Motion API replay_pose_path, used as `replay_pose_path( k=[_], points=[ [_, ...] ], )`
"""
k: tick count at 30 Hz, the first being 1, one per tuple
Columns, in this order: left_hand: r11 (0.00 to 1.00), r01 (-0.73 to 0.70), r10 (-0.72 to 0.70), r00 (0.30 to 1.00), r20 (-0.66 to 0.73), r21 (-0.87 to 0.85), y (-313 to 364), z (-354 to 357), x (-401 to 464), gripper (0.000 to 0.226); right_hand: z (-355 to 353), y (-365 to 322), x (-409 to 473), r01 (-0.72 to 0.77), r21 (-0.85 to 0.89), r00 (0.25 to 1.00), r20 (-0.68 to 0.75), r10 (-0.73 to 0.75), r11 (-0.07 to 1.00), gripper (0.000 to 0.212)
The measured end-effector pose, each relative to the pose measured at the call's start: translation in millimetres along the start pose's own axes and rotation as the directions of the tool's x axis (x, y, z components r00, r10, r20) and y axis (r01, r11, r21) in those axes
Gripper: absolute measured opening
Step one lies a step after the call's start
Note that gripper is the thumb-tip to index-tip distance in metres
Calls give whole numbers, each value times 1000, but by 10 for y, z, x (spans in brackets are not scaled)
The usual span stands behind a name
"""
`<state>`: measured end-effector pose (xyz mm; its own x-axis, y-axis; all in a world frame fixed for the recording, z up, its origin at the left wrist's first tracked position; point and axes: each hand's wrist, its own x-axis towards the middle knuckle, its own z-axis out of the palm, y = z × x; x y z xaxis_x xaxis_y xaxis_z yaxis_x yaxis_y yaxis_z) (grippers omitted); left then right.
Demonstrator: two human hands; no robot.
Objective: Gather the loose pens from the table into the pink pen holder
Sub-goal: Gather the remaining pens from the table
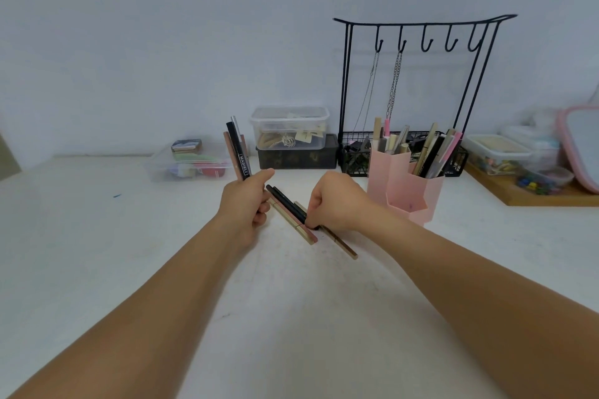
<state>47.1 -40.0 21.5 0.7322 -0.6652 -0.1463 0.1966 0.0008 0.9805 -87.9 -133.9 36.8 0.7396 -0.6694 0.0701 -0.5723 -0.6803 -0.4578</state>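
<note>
Pens (293,215) lie loose in a small cluster on the white counter (97,236), straight ahead of me between my two hands: two black ones side by side, slanting from upper left to lower right, with gold and pinkish sticks under and beside them. One more gold stick (340,241) lies just to the right of the cluster, its near end pointing toward me.

My left hand (248,204) is closed around a bundle of pens (237,149) held nearly upright, tops leaning slightly left. I can make out a black one with white lettering, a silver one behind it and a pinkish-brown one on the left; the thumb is pressed along the bundle's right side.

My right hand (334,201) is curled knuckles-up over the right end of the cluster, fingertips down at the black pens. The fingers look pinched together there, but I cannot tell whether they have actually gripped a pen or are only touching it.

The pink pen holder (406,191) stands just to the right of my right hand, made of joined hexagonal tubes of different heights. The taller rear tubes are already crowded with pens and brushes; whether the lowest front tube holds anything I cannot see.

Behind the holder is a black wire rack (421,23) with hooks, two chains hanging from it. Left of that, a clear lidded box (290,126) sits on a dark box, and a shallow clear tray (188,162) rests farther left. A wooden board (534,197) with small containers is at far right.
</note>
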Motion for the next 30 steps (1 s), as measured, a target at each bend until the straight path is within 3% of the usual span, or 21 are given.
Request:
replay_pose_path(
  k=[6, 9, 12, 15, 20, 27, 30],
  points=[
    [999, 34, -34, 999, -10, 25, -25, -14, 46, 36, 2, -56, -33, -49, -50, 999, 20, 50, 998, 34],
    [999, 34, -34, 999, 17, 25, -19, -11, 28, 38, 7, -59, -37, -80, -12, 996, 24, 81, 997, 32],
    [999, 44, -43, 997, 61, -14, -7, -6, -3, 38, -25, -50, -34, -130, 102, 992, 19, 128, 986, 29],
    [995, 67, -58, 992, 115, -72, 6, 13, -42, 39, -95, -45, -34, -160, 357, 983, -23, 180, 920, 26],
    [981, 76, -35, 974, 225, -177, 8, 65, -111, 49, -127, -173, -106, -12, 646, 982, -136, 131, 764, 26],
    [970, 21, 59, 945, 321, -242, -8, 101, -122, 49, 22, -369, -281, 146, 725, 987, -149, -54, 673, 14],
    [977, 19, 58, 934, 352, -210, -21, 85, -123, 36, 56, -363, -284, 199, 665, 979, -176, -107, 720, 12]
  ],
)
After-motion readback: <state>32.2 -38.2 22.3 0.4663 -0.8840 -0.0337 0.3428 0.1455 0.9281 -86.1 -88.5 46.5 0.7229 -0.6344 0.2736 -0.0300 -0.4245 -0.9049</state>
